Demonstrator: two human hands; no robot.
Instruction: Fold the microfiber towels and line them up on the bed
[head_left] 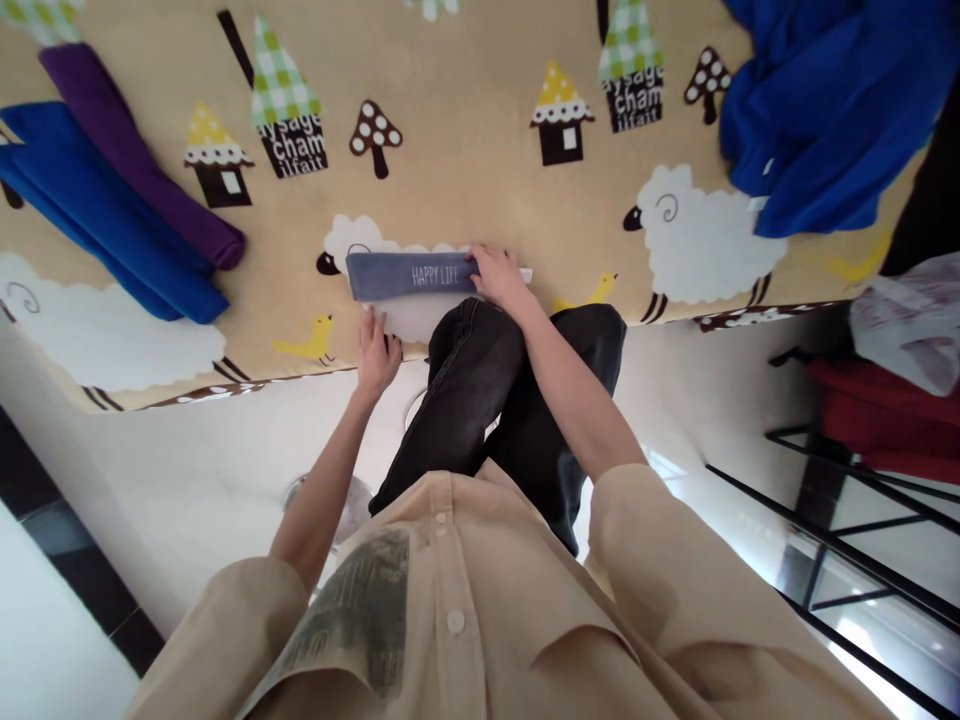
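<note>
A folded slate-blue "HAPPY LIFE" cloth (409, 276) is laid over a printed sheep (412, 322). Its right end is covered by the right hand (498, 278), grip half-curled; whether fabric is pinched cannot be told. Below the cloth's left end, the left hand (378, 358) is rested, grip loosely open.

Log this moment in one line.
left hand: at near edge of grey-blue cloth, touch unclear; right hand: on its right end; lettering: HAPPY LIFE; left: folded blue cloth, folded purple cloth; right: rumpled blue cloth
</note>
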